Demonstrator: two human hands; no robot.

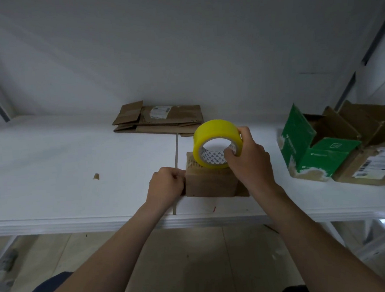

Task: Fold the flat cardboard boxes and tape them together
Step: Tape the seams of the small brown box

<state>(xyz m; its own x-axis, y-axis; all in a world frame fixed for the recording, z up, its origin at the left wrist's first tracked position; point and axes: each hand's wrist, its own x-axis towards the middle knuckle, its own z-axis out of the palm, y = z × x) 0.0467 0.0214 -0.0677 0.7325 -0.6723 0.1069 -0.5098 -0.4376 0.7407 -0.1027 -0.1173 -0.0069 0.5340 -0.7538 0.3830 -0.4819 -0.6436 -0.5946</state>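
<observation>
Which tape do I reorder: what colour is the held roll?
The tape roll is yellow; head view.

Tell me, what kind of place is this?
Probably a packing workroom. A plain white table holds a stack of flat cardboard boxes, and the right hand holds a yellow tape roll over a small brown box.

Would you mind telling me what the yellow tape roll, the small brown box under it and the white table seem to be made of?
The yellow tape roll: glossy plastic film by its sheen, on a printed core, probably card. The small brown box: matte cardboard, with torn fibres on top. The white table: smooth, matte; plastic or laminate, unclear.
</observation>
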